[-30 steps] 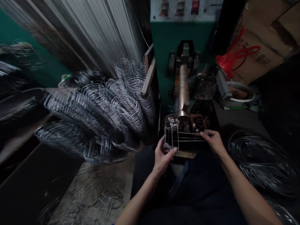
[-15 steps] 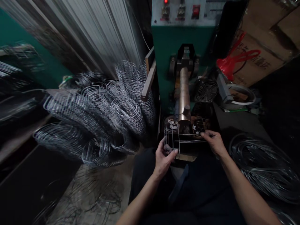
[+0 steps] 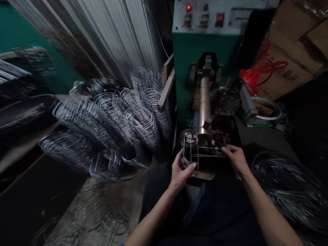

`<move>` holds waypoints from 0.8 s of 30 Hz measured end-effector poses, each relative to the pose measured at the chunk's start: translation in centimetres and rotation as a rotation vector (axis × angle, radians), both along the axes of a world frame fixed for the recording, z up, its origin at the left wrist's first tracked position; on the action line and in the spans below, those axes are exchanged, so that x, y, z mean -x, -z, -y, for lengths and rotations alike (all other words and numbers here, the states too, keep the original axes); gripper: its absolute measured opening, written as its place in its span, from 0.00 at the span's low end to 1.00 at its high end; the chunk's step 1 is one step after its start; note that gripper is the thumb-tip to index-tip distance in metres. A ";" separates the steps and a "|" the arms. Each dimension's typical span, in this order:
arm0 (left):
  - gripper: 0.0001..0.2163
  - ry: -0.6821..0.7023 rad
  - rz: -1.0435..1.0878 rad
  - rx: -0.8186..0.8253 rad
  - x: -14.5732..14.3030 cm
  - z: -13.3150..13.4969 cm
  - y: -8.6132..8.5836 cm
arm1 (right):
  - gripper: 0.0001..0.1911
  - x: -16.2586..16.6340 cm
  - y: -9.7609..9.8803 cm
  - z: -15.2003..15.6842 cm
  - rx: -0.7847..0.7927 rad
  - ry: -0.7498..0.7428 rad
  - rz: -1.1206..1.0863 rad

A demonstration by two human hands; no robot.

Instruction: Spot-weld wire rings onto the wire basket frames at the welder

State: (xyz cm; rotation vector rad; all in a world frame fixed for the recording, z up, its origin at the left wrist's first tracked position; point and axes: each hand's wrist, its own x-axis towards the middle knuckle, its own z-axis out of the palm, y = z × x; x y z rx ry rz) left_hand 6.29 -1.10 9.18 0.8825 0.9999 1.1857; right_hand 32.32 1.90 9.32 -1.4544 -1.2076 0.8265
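Wire frame point(image 3: 202, 153) looks light but bendy; I pinch it at both ends, left hand point(image 3: 181, 171) and right hand point(image 3: 237, 158) fingers closed on it.

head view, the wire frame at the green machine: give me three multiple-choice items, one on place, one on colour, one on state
1. Where is the heap of stacked silver wire oval frames?
A. on the person's left
B. on top of the control panel
C. inside the cardboard box

2. What colour is the lit lamp on the pale control panel?
A. blue
B. red
C. white

3. How is the small silver wire frame under the copper-coloured bar held?
A. by the left hand alone
B. by neither hand
C. by both hands

Answers:
1. A, the heap fills the space left of the green machine body.
2. B, the lamp glows red.
3. C, the left hand grips the frame's left end and the right hand has its fingers on the right end.
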 end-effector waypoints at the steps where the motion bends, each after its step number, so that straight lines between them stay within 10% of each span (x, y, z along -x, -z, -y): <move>1: 0.39 0.004 -0.001 -0.002 0.0 -0.1 0.0 | 0.35 0.0 0.0 0.0 -0.002 0.001 -0.004; 17: 0.40 0.061 -0.049 -0.033 0.7 -0.2 0.2 | 0.34 -0.8 -0.1 -0.3 0.015 -0.013 -0.014; 24: 0.44 0.190 -0.635 -0.420 5.4 0.7 3.5 | 0.27 -5.9 2.3 1.3 0.039 -0.246 0.055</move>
